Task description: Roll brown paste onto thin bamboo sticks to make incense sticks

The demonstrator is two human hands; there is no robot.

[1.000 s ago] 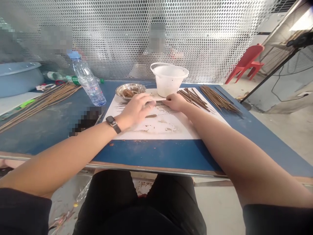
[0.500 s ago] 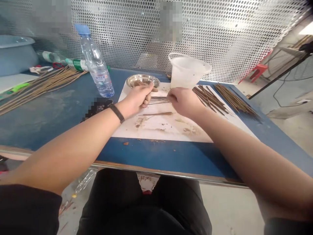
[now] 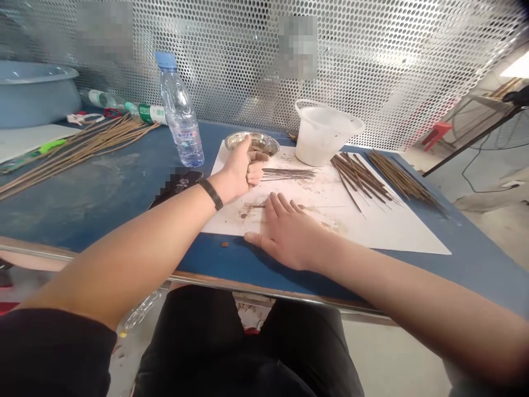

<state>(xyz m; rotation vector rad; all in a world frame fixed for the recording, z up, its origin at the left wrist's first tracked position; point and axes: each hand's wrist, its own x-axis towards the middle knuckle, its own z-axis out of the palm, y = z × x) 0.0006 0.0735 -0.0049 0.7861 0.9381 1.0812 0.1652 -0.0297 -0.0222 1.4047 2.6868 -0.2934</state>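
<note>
My right hand (image 3: 289,229) lies flat, fingers stretched out, on a white sheet (image 3: 397,231). Beneath its fingers is a thin stick (image 3: 326,207) partly coated in brown paste; its ends show on both sides. My left hand (image 3: 243,171) is raised with curled fingers beside a metal bowl (image 3: 270,144). Something brownish shows at those fingers, but I cannot make out what they hold. Bare thin sticks (image 3: 289,174) lie in a row just right of this hand. Brown-coated sticks (image 3: 359,173) lie spread on the sheet's right part.
A white bucket (image 3: 320,138) stands behind the sheet. More brown sticks (image 3: 405,182) lie at the right. On the left are a water bottle (image 3: 182,121), a dark blurred object (image 3: 177,187), long tan sticks (image 3: 99,140) and a blue basin (image 3: 37,94). A perforated metal screen (image 3: 231,60) rises behind.
My right hand has come from the row of bare sticks toward the table's front and flattened over the coated stick. My left hand has gone from spread to curled beside the bowl.
</note>
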